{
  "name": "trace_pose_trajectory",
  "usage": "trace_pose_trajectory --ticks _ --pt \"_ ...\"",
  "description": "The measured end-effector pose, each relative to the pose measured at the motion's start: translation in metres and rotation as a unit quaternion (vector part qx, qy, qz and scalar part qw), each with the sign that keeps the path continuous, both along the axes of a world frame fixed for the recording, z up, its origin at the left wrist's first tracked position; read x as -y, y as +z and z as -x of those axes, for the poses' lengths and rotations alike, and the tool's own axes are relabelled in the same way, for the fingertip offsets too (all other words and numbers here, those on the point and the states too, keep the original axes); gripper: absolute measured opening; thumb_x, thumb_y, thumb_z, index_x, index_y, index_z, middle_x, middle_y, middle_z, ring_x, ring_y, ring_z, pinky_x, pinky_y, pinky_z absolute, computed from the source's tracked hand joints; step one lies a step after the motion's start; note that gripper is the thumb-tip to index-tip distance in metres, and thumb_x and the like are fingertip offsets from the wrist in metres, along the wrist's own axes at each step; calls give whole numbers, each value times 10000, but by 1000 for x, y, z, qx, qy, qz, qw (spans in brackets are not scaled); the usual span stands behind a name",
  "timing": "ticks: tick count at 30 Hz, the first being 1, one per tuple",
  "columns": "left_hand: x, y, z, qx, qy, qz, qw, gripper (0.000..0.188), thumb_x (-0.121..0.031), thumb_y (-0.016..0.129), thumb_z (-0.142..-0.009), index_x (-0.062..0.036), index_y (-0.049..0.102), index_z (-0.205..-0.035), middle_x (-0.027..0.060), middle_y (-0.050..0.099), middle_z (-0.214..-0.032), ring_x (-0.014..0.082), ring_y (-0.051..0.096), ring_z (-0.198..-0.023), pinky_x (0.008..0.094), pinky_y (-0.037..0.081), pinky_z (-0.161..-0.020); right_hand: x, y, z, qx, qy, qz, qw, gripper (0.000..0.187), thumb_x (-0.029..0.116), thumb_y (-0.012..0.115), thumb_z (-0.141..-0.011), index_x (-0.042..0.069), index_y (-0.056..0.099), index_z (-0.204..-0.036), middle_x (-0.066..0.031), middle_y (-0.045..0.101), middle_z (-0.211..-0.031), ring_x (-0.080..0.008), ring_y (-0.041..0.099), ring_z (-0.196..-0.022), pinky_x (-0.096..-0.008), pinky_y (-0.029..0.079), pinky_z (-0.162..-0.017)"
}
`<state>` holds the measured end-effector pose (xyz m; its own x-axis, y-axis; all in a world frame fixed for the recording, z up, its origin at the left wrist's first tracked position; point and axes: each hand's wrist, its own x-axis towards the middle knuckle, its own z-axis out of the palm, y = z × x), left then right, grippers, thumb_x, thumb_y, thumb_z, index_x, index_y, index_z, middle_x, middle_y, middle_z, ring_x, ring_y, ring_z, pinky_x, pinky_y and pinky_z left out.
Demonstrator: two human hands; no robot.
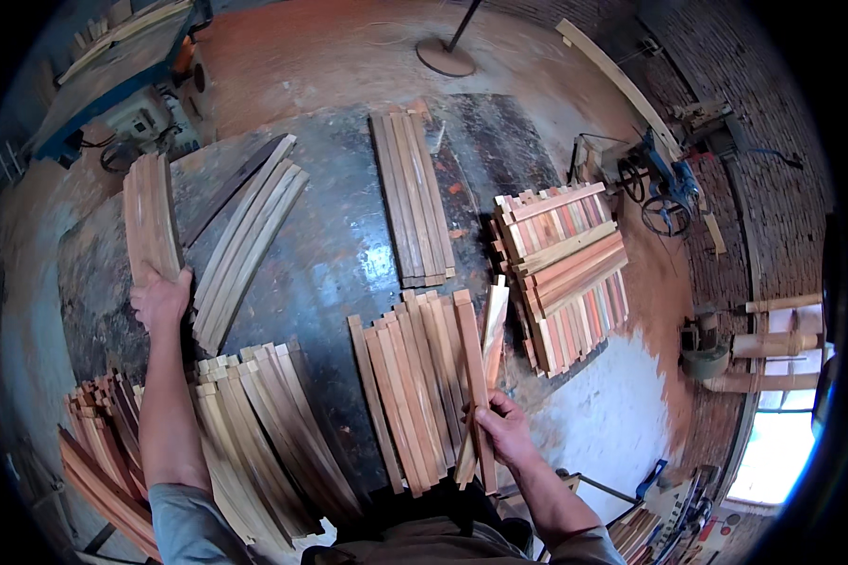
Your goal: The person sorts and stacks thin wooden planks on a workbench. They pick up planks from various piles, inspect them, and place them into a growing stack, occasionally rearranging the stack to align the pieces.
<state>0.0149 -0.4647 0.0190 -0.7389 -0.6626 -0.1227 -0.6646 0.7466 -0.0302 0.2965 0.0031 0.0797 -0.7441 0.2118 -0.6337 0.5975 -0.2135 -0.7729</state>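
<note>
At the far left of the dark worktable (330, 235), my left hand (161, 299) spans the near end of a bundle of light brown wooden strips (151, 212), thumb on one side and fingers on the other. My right hand (501, 428) pinches a reddish-brown wooden strip (471, 353) near its lower end. That strip stands at the right side of a row of similar brown strips (410, 395). Just beside it, a paler strip (494, 320) leans at a slant, its lower part partly behind the held one.
Pale strips (254, 240) lie slanted beside the left bundle, and darker strips (413, 198) lie at the table's middle. Nearer are pale strips (254, 433) and reddish ones (104, 443). A crosswise stack (561, 273) stands right. Beyond are a blue machine (122, 85) and a round-based stand (446, 56).
</note>
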Motion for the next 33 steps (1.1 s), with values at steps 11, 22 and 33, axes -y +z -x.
trace_pose_trajectory --ticks 11,22,33 --pt "-67 0 -22 -23 -322 -56 945 813 -402 753 -741 47 429 -1335 233 575 -1122 388 565 -1072 463 473 -926 -12 6 -16 -10 -3 -17 1000 191 124 626 -902 18 613 -1060 -105 661 -991 -198 649 -879 -360 551 -821" --pt "-189 -27 10 -109 -290 -67 949 884 -486 742 -723 44 436 -1361 236 592 -1063 393 598 -1005 500 494 -863 -5 21 2 -20 -8 23 999 260 170 621 -912 23 609 -1126 -104 666 -1025 -185 621 -935 -340 510 -853" --pt "-248 81 -152 19 -337 -580 741 544 -273 699 -870 41 524 -1277 162 650 -1068 251 670 -921 391 544 -784 21 9 52 -40 -27 98 994 267 206 610 -975 2 624 -1147 -37 634 -1010 -99 571 -908 -263 468 -851"
